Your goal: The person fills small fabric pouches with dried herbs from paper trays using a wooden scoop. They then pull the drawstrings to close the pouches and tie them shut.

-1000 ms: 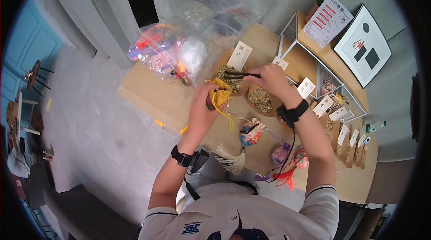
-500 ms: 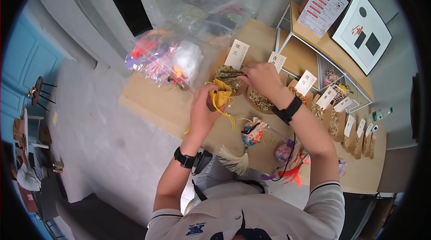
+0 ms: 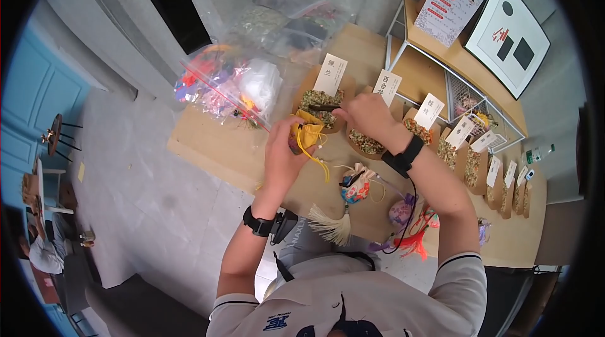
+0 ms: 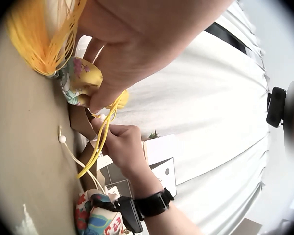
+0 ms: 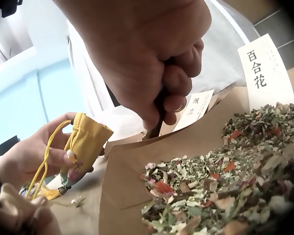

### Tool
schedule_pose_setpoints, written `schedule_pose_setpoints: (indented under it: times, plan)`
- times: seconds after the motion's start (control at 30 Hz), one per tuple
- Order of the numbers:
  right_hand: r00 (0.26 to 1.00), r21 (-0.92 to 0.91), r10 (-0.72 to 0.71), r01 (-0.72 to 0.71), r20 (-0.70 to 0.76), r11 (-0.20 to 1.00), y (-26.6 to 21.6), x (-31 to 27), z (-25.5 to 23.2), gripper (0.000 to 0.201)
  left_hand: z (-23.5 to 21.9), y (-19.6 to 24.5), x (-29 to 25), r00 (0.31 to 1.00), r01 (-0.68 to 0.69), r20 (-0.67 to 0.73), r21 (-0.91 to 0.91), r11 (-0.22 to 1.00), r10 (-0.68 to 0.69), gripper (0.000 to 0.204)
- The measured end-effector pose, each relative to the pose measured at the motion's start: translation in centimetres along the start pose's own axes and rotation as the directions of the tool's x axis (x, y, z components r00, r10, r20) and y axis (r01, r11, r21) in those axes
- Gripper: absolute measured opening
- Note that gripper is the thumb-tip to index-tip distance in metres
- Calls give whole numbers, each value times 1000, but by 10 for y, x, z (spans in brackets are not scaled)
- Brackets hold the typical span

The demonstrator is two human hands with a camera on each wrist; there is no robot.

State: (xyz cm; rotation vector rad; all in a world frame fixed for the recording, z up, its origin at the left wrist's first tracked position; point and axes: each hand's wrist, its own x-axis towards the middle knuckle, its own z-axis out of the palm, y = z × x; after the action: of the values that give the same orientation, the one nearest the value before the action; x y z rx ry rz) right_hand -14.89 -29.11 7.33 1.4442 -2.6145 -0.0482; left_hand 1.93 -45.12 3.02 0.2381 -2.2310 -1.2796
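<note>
My left hand (image 3: 282,155) grips a small yellow pouch (image 3: 308,129) with yellow cords, its mouth upward. In the right wrist view the pouch (image 5: 86,142) stands left of a paper tray of dried herbs (image 5: 220,191). With curled fingers my right hand (image 3: 373,118) holds dark tongs (image 3: 324,108), whose tips are over the herbs of the tray beside the pouch. From the left wrist, the pouch (image 4: 83,81) shows a floral lower part, and my right hand (image 4: 126,151) is beyond it; the tong tips are hidden in both wrist views.
More labelled herb trays (image 3: 471,167) run along the right of the table. A floral sachet (image 3: 355,186) with a cream tassel and a purple one (image 3: 401,211) lie near my body. Clear plastic bags (image 3: 233,82) lie at the back left; a shelf (image 3: 469,69) stands behind.
The head view has shifted slightly. My right hand has moved a little left and down with the tongs over the herbs. My left hand still grips the pouch in about the same place.
</note>
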Motion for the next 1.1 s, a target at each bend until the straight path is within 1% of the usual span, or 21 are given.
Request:
schedule_pose_setpoints:
  times: [0.07,0.17,0.27,0.3,0.37,0.4,0.47,0.5,0.57,0.6,0.67,0.77,0.87,0.9,0.97,1.07,1.1]
  plan:
    - [996,72,-13,20,-91,997,9,-2,2,40,0,-2,1,1000,-3,-12,19,1000,3,60]
    - [990,209,25,3,-136,978,16,-5,-8,34,0,-2,1,1000,24,-16,9,1000,-24,60]
    - [977,228,-32,80,-210,970,18,-9,-23,31,1,0,0,998,57,-18,-30,998,-58,60]
    - [986,181,-60,88,-158,980,18,-11,-26,31,1,0,-1,997,67,-19,-45,997,-68,60]
    - [993,86,-106,110,-52,990,18,-15,-31,31,5,-4,-1,997,43,-63,-77,996,-48,59]
    - [988,101,-131,139,-76,985,13,-17,-38,31,7,-6,-1,996,28,-83,-93,995,-36,58]
    - [976,129,-179,195,-123,972,1,-19,-52,32,7,-6,-1,997,22,-76,-111,994,-30,58]
    - [974,109,-198,210,-106,972,-2,-19,-53,33,8,-6,-1,997,19,-72,-120,993,-28,58]
    - [970,69,-233,238,-72,969,-5,-18,-54,33,7,-7,-1,998,-21,-58,-68,997,17,59]
    - [963,42,-252,257,-95,965,-5,-18,-53,33,7,-7,-1,998,-43,-51,-42,998,40,59]
    - [946,-14,-293,294,-137,956,-3,-17,-52,33,6,-3,-2,998,-26,-49,-35,999,24,60]
    - [972,35,-179,186,-151,982,10,-14,-58,34,6,-2,-3,998,-32,-62,-32,999,30,60]
    - [999,53,-35,36,-33,998,38,-4,-42,36,6,-6,-4,996,-59,-75,-28,998,57,60]
    - [1000,111,15,-16,6,994,44,-2,-35,39,6,-7,-4,995,-69,-79,-25,997,67,60]
    - [990,223,108,-126,92,967,52,0,-23,44,3,-5,-4,998,-41,-53,-35,999,39,60]
    - [963,275,175,-228,205,934,55,3,-16,43,1,-3,-5,1000,-16,-16,-63,998,15,61]
    - [962,305,155,-221,224,926,55,4,-15,43,2,-2,-5,1000,-9,-4,-75,997,8,61]
